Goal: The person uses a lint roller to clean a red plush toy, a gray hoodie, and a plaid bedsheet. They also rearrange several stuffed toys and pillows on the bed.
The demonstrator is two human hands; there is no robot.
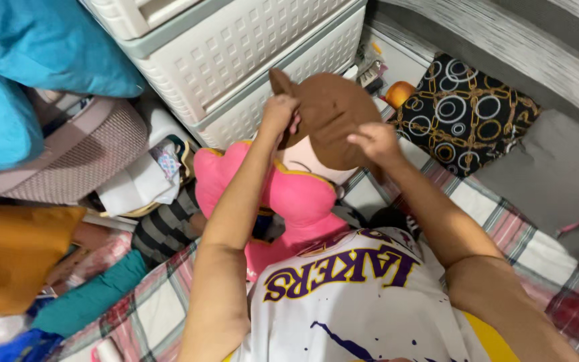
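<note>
Gripping the plush doll (303, 181) at its brown head, both hands work up top: the left hand (279, 110) pinches the brown ear-like flap between curled fingers, while the right hand (376, 142) presses bent fingers onto the head's near side. Its pink body runs down from the fingers toward the person's chest. Behind the fingers stands a white drawer unit (249, 60).

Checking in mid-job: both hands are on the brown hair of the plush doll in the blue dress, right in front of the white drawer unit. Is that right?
Not quite: the dress is pink, not blue. The head view shows the left hand and right hand both on the brown hair of the plush doll, in front of the white drawer unit.
</note>
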